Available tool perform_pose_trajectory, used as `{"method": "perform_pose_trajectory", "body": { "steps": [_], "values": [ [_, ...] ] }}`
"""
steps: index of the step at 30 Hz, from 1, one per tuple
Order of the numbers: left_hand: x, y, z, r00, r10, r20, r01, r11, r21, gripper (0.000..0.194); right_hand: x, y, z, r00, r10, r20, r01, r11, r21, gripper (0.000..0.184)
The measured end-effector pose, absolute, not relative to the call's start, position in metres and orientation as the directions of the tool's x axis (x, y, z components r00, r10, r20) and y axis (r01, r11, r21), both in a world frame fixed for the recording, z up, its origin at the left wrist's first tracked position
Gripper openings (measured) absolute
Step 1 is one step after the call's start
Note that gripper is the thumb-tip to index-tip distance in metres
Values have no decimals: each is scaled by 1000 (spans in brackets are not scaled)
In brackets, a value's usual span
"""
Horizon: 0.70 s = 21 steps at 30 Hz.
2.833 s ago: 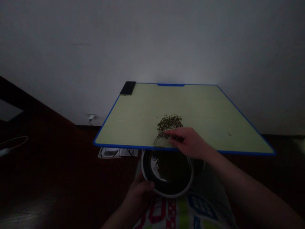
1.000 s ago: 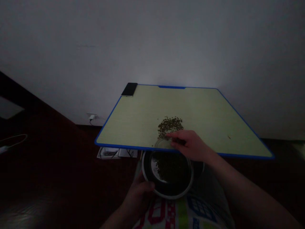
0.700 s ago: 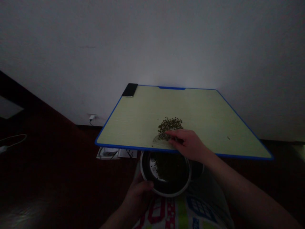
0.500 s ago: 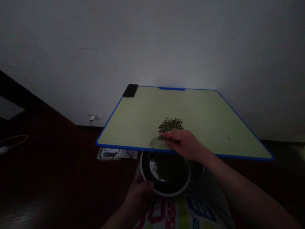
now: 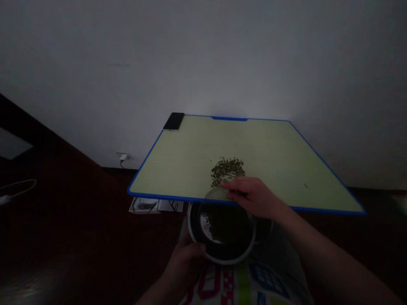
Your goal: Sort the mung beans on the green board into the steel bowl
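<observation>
Light dim. Right hand [image 5: 254, 195] over the near edge of the table [image 5: 178, 165], palm down; its grip, thumb below the fingers, pinches a clear protractor-like piece [image 5: 216, 193], curved edge toward the small seeds [image 5: 227, 167]. Fingertips at the near side of the seeds, which lie in a loose patch on the table, near its front edge; one stray seed just left of them.

Below the edge, left hand [image 5: 188, 258] at the left side of a bowl [image 5: 190, 224], thumb over the pale rim, grip closed on the wall; fingers beneath hidden. Bowl tilted, dark greenish seeds inside, mostly to the right, shiny bottom bare at left. Printed shirt [image 5: 240, 286] just behind it.

Phone [image 5: 173, 121] flat on the far left corner of the table. Thin dark sliver [image 5: 305, 185] well to the right. White plug [image 5: 124, 157] at the wall; open box [image 5: 145, 205] with cables low at left.
</observation>
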<state>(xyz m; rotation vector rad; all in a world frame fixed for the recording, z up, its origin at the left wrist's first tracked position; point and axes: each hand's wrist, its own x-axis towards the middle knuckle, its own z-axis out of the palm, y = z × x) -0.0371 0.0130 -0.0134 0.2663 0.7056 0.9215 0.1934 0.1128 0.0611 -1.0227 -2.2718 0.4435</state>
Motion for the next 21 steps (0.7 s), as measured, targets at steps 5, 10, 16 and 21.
{"method": "perform_pose_trajectory", "body": {
  "steps": [5,10,16,21],
  "values": [
    [-36,13,-8,388,793,-470,-626,601,497,74,219,100,64,-384,854,352,657,520,-546,30],
    [-33,14,-8,404,787,-466,-625,610,487,76,255,86,64,-131,947,293,767,285,-575,32],
    [-34,13,-13,447,777,-444,-596,628,500,69,261,83,58,-61,972,225,792,185,-582,37],
    [-34,12,-15,468,771,-432,-579,637,509,61,255,86,58,-45,968,245,830,173,-530,38]
  ]
}}
